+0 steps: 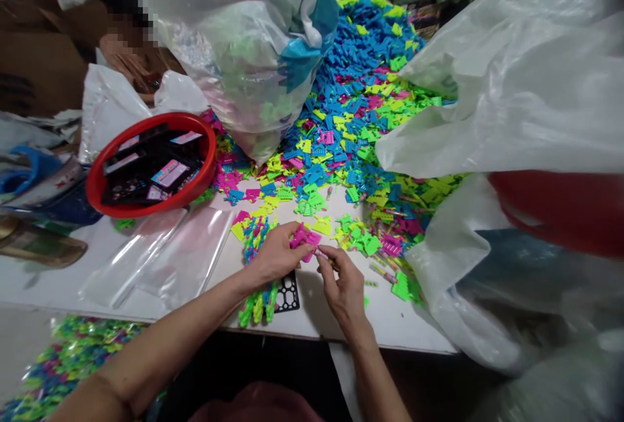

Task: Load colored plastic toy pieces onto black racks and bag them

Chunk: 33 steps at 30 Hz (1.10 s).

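Note:
My left hand (275, 254) is closed on a small flat pink plastic piece (306, 240) over the table's front middle. Pinched in my right hand (345, 284) is a thin clear tube (322, 253) with coloured contents, its end against the pink piece. Partly hidden by my left forearm, a row of assembled pieces (263, 308) in green, yellow, blue and pink lies on a black perforated plate (288, 293). Loose green pieces (361, 238) and several similar tubes (383, 272) lie to the right of my hands.
A large heap of coloured pieces (336, 100) rises behind, flanked by white plastic sacks (517, 90). At left stand a red basin (210, 168) of black packages and clear plastic bags (160, 256). A filled clear bag (73, 357) sits below the table edge. Another person's hand (129, 61) shows back left.

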Tool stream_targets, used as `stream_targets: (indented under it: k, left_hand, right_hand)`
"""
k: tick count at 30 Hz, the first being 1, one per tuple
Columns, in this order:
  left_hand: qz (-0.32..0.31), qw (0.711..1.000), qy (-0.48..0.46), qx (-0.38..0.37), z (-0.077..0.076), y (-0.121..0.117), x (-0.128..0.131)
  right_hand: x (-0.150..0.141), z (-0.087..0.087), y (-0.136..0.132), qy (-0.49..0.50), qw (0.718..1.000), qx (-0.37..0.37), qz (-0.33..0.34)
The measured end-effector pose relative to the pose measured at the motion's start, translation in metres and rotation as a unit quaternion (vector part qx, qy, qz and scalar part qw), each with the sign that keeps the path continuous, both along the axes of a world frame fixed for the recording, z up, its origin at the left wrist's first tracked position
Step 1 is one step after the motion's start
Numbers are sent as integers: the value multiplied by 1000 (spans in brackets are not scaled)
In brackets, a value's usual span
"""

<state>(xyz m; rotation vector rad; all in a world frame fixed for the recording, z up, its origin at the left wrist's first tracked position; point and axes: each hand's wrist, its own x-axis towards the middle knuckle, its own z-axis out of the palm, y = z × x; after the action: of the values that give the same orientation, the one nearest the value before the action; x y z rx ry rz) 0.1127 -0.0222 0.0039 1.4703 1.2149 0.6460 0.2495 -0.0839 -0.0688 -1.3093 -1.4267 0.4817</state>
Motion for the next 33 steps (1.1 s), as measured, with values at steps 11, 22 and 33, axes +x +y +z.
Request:
stream_targets:
  k: [11,22,33]
  left_hand:
    - [-159,920,280,223,16,-9,-29]
    - [-311,782,404,360,-17,-12,-25]
    - [-226,818,403,343,-6,4,-46]
  right_hand:
    - [-19,-33,-9,-118,981,-123,97]
    - [-60,-75,5,-111,975,-167,100]
    - [33,-24,110,-210,925,-264,173]
